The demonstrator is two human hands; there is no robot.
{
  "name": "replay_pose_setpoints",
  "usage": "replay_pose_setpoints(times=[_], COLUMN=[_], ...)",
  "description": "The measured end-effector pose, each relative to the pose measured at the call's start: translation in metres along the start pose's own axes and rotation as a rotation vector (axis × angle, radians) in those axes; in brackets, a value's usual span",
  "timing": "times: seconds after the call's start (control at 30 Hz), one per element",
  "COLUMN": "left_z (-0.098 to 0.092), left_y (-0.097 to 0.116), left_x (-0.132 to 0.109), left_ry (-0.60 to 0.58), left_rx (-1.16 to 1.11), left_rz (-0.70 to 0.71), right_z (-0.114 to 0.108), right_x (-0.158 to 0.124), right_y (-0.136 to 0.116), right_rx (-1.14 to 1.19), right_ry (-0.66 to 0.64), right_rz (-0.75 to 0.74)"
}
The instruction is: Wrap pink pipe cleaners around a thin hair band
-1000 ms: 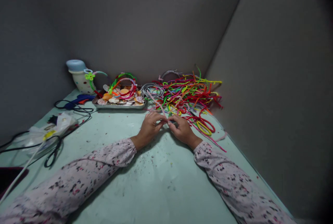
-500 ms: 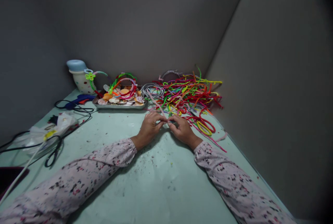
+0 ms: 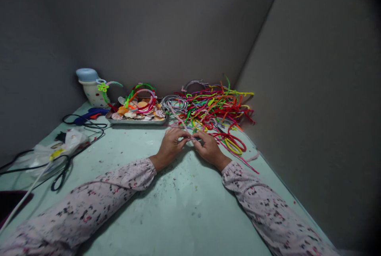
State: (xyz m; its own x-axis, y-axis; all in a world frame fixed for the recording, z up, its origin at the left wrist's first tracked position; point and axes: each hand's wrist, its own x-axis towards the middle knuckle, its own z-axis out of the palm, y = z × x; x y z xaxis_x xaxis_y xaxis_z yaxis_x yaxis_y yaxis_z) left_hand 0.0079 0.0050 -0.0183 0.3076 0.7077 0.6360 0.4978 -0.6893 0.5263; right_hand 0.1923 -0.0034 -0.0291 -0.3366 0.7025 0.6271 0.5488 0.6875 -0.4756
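Note:
A pale pink pipe cleaner [image 3: 179, 117] rises from between my fingertips and leans up to the left. My left hand [image 3: 172, 145] pinches its lower end. Close against it, the fingertips of my right hand [image 3: 208, 148] are pressed together at the same spot; my fingers hide most of what lies there. Just beyond both hands spreads a tangled heap of coloured pipe cleaners [image 3: 220, 103]. Red and yellow loops [image 3: 235, 145] lie to the right of my right hand.
A metal tray [image 3: 137, 122] of shells with pipe-cleaner hoops stands behind on the left, beside a coil of silvery wire [image 3: 171, 103]. Farther left are a blue-lidded cup [image 3: 92, 89], a blue glue gun [image 3: 89, 115], a plastic bag [image 3: 71, 141] and black cables [image 3: 64, 176]. Walls bound the table.
Both hands stay almost in place, fingertips together around the pipe cleaner. Its upper part has barely shifted.

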Motion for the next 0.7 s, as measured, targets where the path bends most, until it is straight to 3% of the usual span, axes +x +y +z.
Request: replay_pose_setpoints(times=[0.3,0.7], left_z=[0.0013,-0.0009], left_y=[-0.0023,0.0016], left_x=[0.0003,0.0006], left_ry=[0.002,-0.084], left_rx=[0.015,0.098], left_rz=[0.024,-0.032], right_z=[0.001,0.0003], right_x=[-0.0007,0.0006], right_y=[0.0019,0.0002], right_rx=[-0.006,-0.025], right_ry=[-0.002,-0.007], right_rz=[-0.005,0.002])
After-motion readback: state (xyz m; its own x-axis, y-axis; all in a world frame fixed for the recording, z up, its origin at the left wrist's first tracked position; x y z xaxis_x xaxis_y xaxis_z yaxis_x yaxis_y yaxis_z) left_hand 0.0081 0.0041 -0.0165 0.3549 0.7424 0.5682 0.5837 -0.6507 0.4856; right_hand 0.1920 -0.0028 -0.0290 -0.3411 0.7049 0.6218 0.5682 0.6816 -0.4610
